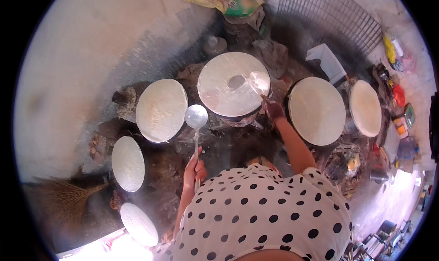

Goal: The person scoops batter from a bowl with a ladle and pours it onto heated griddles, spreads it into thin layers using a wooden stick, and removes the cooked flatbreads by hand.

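My left hand [194, 169] is closed round the handle of a metal ladle [196, 116], whose round bowl is raised near the middle griddle. My right hand [273, 109] is at the right edge of the middle round griddle [218, 97], which is coated with pale batter and has a greyish oval patch at its centre. The right fingers look pressed together beside a bright, pale, shiny piece [259, 82] lying over the batter. Whether they grip that piece is hard to make out. Another batter-covered griddle [162, 110] stands left of the ladle.
More white-topped rounds stand in an arc: one on the right [317, 111], another at far right [365, 108], and two at lower left. A straw broom [68, 197] lies at left. Behind are a white bin [326, 62], a wire grid [329, 18] and a yellow-green bag [226, 0].
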Motion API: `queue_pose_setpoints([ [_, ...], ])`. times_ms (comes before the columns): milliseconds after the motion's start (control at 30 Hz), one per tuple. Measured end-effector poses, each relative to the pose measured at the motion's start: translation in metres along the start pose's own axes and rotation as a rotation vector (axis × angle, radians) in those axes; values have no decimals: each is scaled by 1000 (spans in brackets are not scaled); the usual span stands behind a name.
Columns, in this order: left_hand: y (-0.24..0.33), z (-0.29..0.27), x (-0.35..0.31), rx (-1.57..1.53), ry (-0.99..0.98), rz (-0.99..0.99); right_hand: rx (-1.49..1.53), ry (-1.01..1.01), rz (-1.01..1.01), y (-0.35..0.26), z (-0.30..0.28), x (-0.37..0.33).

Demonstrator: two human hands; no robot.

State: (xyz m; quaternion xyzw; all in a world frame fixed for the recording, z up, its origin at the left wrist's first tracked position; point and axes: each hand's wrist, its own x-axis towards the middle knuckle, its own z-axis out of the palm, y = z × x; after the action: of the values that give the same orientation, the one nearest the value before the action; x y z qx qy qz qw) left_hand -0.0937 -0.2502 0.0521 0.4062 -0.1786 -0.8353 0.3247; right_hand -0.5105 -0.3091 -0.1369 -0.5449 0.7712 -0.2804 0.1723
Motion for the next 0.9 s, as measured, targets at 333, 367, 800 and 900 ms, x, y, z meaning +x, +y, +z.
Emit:
queue_pose_setpoints([
  [333, -3, -32, -6, -6, -10, -101, -494, -12, -156, -15, 82, -24],
  [367, -3, -38, -8, -26, 2, -112, -234, -147, -1, -48, 47, -25],
  [800, -7, -27, -10, 18, 7, -112, 220, 7, 193, 20, 48, -37],
  [900, -7, -23, -7, 55, 32, -101, 440, -75, 186, 26, 53, -39],
])
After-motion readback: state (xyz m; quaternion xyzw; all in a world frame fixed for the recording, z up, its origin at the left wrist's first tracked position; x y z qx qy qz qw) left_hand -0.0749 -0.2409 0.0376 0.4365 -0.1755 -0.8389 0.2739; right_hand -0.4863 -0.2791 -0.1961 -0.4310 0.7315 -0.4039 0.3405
